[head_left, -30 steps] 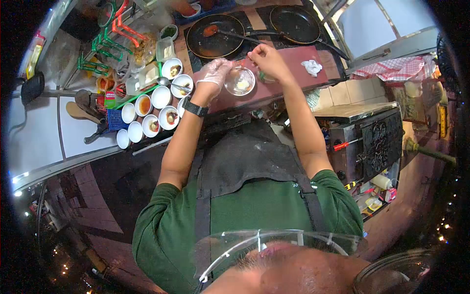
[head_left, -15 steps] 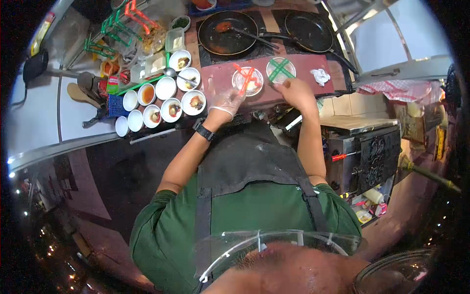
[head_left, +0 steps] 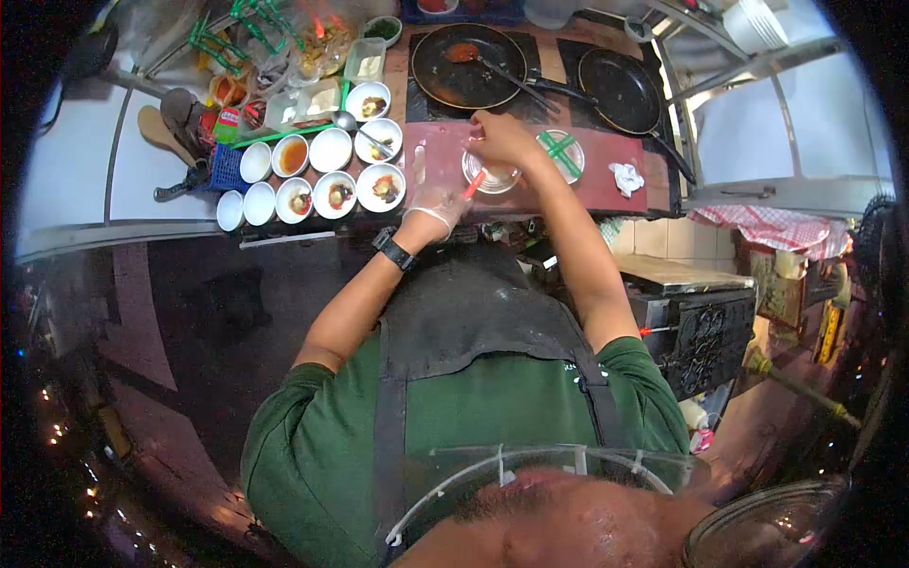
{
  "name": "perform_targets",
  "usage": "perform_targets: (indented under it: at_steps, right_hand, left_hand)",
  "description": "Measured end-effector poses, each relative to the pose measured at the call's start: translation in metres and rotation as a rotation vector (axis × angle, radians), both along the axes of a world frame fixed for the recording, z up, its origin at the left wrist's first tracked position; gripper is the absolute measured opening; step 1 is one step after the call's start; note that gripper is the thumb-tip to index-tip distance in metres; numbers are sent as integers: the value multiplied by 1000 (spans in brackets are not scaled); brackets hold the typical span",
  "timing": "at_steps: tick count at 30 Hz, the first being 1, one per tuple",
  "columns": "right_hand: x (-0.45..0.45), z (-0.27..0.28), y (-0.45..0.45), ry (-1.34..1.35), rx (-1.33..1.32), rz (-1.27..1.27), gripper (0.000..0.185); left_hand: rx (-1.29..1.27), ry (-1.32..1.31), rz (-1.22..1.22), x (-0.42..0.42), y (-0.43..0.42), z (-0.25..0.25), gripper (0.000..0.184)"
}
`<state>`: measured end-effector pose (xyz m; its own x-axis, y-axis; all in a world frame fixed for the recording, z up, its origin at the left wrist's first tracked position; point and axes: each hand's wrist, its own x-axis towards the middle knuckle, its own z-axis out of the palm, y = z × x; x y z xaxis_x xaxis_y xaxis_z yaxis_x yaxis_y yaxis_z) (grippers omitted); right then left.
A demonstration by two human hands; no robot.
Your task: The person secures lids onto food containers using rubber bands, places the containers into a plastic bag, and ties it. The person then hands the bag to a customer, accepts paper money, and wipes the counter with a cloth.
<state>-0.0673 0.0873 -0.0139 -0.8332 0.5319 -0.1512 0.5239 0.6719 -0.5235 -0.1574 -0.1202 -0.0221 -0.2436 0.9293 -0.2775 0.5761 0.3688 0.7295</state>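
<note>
A clear round container (head_left: 491, 174) lies on the red mat between my hands, with a pale item inside. My left hand (head_left: 437, 208), in a clear glove, pinches the lower end of a red plastic strip (head_left: 475, 183) at the container's left edge. My right hand (head_left: 499, 138) reaches over the container's upper side, its fingers bent together; what they hold is hidden. Just right of it, a second round container (head_left: 571, 150) has a green crossed strip (head_left: 561, 156) over it.
Several white bowls (head_left: 330, 150), some with sauce or food, stand at the left. Behind the mat are a large pan (head_left: 454, 85) with a ladle and a smaller pan (head_left: 620, 95). A crumpled white tissue (head_left: 627, 179) lies on the mat's right. Green racks (head_left: 216, 45) stand far left.
My right hand has moved left from the green-crossed container to the upper side of the other one. My left hand stays by the red strip, now largely covered. The view has shifted.
</note>
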Motion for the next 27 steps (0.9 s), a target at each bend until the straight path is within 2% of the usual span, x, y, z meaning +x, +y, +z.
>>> perform_targets:
  at_steps: [1, 2, 3, 5, 7, 8, 11, 13, 14, 16, 17, 19, 21, 23, 25, 27]
  right_hand:
    - [-5, -17, 8, 49, -56, 45, 52]
    - [-10, -25, 10, 75, -162, 19, 48]
    - [-11, -19, 10, 72, -162, 30, 48]
    - [-9, -9, 8, 100, -293, -7, 42]
    - [-8, -11, 8, 166, -369, -38, 40]
    - [-7, -12, 8, 237, -442, -74, 38]
    - [-1, -1, 7, 269, -495, -76, 37]
    - [1, 2, 4, 303, -524, -73, 37]
    - [3, 4, 3, 338, -551, -71, 37]
    - [5, 8, 3, 385, -542, -63, 37]
    - [7, 11, 2, 431, -533, -51, 37]
    - [9, 23, 2, 433, -445, -61, 37]
    - [9, 32, 3, 434, -357, -68, 37]
    - [11, 37, 5, 407, -408, -75, 38]
    - [13, 36, 9, 359, -471, -92, 38]
    - [14, 23, 14, 540, -603, -59, 38]
  left_hand:
    - [-102, -51, -5, -1, -2, 1, 39]
    - [-68, 64, -95, -2, -6, -8, 40]
    - [-67, 61, -84, -2, -10, -5, 40]
    - [-19, 242, -76, 0, -18, 0, 40]
    - [-88, 203, -64, -5, -15, 20, 40]
    - [75, 268, -36, -8, -13, 30, 41]
    - [86, 203, 11, -21, 8, 25, 38]
    - [239, -40, 229, -22, 24, 18, 52]
    - [239, -40, 228, -23, 33, 10, 52]
    - [374, -137, 243, -22, 53, -12, 67]
    - [374, -139, 237, -22, 61, -21, 67]
    - [449, -463, 244, -21, 77, -30, 67]
    - [444, -457, 265, -16, 84, -30, 63]
    - [446, -523, 265, -13, 85, -7, 59]
    - [422, -488, 263, -12, 87, -5, 53]
    - [442, -440, 325, -14, 91, -13, 48]
